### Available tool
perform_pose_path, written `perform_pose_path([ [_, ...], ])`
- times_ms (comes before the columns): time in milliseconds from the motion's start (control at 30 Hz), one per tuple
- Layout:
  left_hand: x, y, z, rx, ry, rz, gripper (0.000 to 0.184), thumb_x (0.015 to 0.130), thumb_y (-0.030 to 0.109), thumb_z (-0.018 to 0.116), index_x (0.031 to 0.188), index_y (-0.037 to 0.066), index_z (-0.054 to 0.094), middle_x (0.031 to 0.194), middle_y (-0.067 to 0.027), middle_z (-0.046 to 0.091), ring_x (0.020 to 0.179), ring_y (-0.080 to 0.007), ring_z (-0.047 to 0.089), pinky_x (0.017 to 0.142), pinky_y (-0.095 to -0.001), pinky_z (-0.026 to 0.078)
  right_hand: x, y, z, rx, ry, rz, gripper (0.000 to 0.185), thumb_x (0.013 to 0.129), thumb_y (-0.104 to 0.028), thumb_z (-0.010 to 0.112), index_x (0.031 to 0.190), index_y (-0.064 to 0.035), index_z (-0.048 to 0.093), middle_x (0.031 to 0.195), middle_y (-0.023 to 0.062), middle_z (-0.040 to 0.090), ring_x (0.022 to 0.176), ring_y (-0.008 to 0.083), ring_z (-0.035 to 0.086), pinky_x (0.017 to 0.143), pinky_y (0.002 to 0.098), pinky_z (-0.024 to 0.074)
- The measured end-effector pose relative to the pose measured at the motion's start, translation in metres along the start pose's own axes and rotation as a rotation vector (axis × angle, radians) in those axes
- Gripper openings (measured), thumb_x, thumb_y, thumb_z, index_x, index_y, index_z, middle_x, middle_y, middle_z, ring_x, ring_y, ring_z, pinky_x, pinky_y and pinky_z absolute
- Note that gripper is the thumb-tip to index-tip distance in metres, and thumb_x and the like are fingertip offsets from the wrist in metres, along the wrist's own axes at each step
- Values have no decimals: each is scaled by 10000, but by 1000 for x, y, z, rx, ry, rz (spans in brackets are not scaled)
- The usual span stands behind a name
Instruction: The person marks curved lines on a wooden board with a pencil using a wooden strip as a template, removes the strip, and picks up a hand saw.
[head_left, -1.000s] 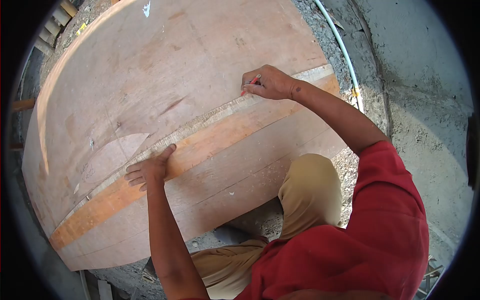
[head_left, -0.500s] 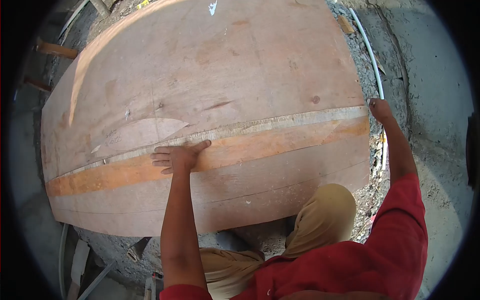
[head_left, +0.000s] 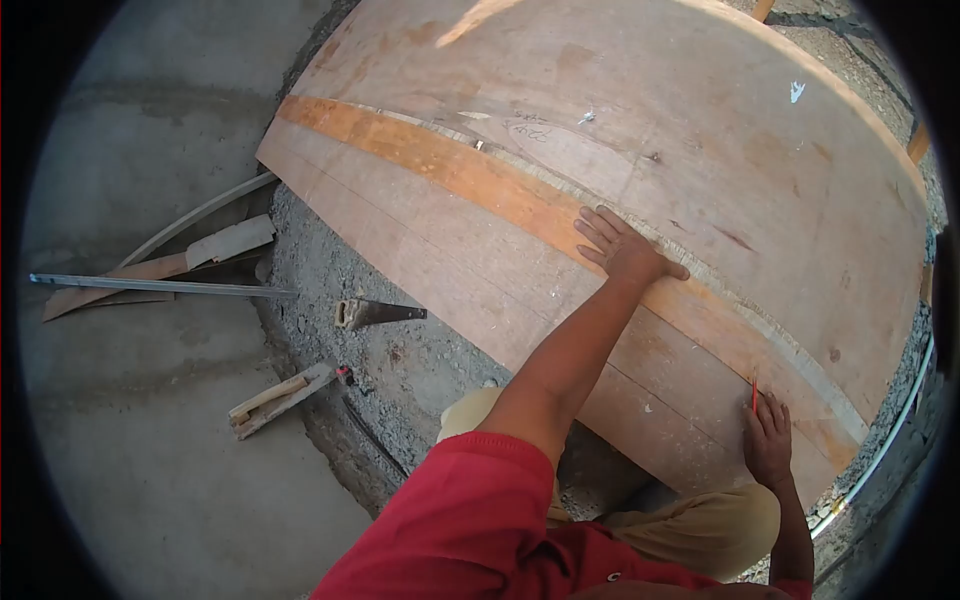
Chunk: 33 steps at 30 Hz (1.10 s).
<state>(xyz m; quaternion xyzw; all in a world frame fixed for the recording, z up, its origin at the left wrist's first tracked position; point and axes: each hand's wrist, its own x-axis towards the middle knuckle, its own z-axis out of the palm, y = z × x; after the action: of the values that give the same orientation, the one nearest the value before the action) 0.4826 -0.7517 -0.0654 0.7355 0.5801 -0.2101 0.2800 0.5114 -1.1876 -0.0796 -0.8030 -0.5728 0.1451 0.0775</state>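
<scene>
My left hand (head_left: 628,250) lies flat with fingers spread on a long orange-brown wood strip (head_left: 450,175). The strip rests on a large plywood sheet (head_left: 780,190), next to a pale, rough-edged band (head_left: 715,280). At the near side of the strip, my right hand (head_left: 767,442) holds a thin red pencil (head_left: 755,392), which points away from me. A dark pencil line (head_left: 440,240) runs along the near part of the plywood. Handwritten marks and an outlined shape show on the sheet beyond the strip.
A handsaw (head_left: 380,313) lies on the gravel beside the plywood. To the left are a metal straight bar (head_left: 165,285), wood offcuts (head_left: 230,240) and a small wooden piece (head_left: 280,400). A pale pipe (head_left: 890,440) runs past the right edge.
The view has swung left. My right hand has moved from the plywood's right edge to the near side of the strip, and the red pencil now shows. My left hand stays flat on the strip.
</scene>
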Motion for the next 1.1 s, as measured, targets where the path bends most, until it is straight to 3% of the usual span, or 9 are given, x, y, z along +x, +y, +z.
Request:
perform_pose_path([
  [200, -1, -5, 1, -39, 14, 28, 1731, 468, 547, 996, 1550, -120, -179, 1629, -356, -231, 1517, -493, -247, 1215, -638, -60, 15, -24, -28, 139, -215, 102, 673, 778, -163, 759, 1411, -63, 552, 1532, 201, 464, 1459, 411, 384, 1202, 566, 301],
  [400, -8, -10, -9, -31, -12, 53, 1663, 545, 564, 965, 1556, -120, -164, 1636, -347, -221, 1526, -483, -232, 1217, -642, -42, 47, 13, -28, 41, 269, 339, 873, 727, -136, 826, 1509, -59, 443, 1547, 214, 447, 1448, 415, 391, 1210, 488, 329],
  [433, -7, -11, -8, -24, -14, 59, 1646, 565, 577, 953, 1558, -120, -160, 1637, -346, -220, 1527, -481, -230, 1218, -643, -37, 50, 26, -26, 105, 219, 386, 899, 717, -127, 837, 1516, -63, 431, 1536, 216, 456, 1434, 409, 408, 1203, 477, 341],
  [633, 11, -26, -37, -172, -50, 176, 1439, 717, 740, 766, 1567, -162, 34, 1665, -315, -12, 1551, -481, 10, 1195, -657, 177, 58, 53, -34, 184, 66, 476, 1041, 611, -136, 923, 1519, -90, 418, 1388, 204, 563, 1299, 385, 528, 1125, 440, 435],
  [700, 20, -44, -56, -234, 160, 188, 1309, 776, 726, 723, 1557, -157, 155, 1645, -299, 116, 1515, -440, 186, 1175, -609, 278, 63, 48, -48, 222, 56, 528, 1038, 566, -149, 946, 1481, -92, 460, 1304, 191, 602, 1240, 378, 560, 1086, 442, 468],
  [800, 43, -82, -96, -327, 392, 154, 1239, 813, 682, 718, 1560, -138, 165, 1630, -292, 175, 1493, -445, 227, 1174, -542, 316, 60, 56, -45, 256, 68, 502, 807, 506, -147, 955, 1232, -53, 616, 1080, 163, 647, 1042, 357, 617, 935, 442, 515],
  [900, 81, -131, -123, -496, 609, 41, 1219, 834, 669, 709, 1549, -155, 165, 1594, -334, 198, 1469, -460, 263, 1177, -529, 325, 48, 64, -56, 274, 18, 597, 574, 479, -125, 951, 946, -19, 634, 884, 126, 617, 836, 319, 591, 775, 421, 498],
  [933, 90, -147, -136, -558, 637, -16, 1214, 840, 671, 701, 1543, -164, 171, 1586, -349, 200, 1466, -466, 268, 1180, -524, 323, 44, 48, -67, 328, 193, 591, 487, 500, -90, 933, 801, -11, 558, 770, 104, 537, 728, 299, 530, 679, 393, 447],
  [1100, 136, -210, -192, -1231, 520, 24, 1203, 820, 767, 657, 1557, -96, 258, 1580, -324, 277, 1441, -448, 350, 1168, -513, 348, 2, 10, -123, 100, 330, 624, 410, 595, 38, 837, 807, -4, 489, 779, 115, 470, 734, 297, 518, 656, 362, 438],
])
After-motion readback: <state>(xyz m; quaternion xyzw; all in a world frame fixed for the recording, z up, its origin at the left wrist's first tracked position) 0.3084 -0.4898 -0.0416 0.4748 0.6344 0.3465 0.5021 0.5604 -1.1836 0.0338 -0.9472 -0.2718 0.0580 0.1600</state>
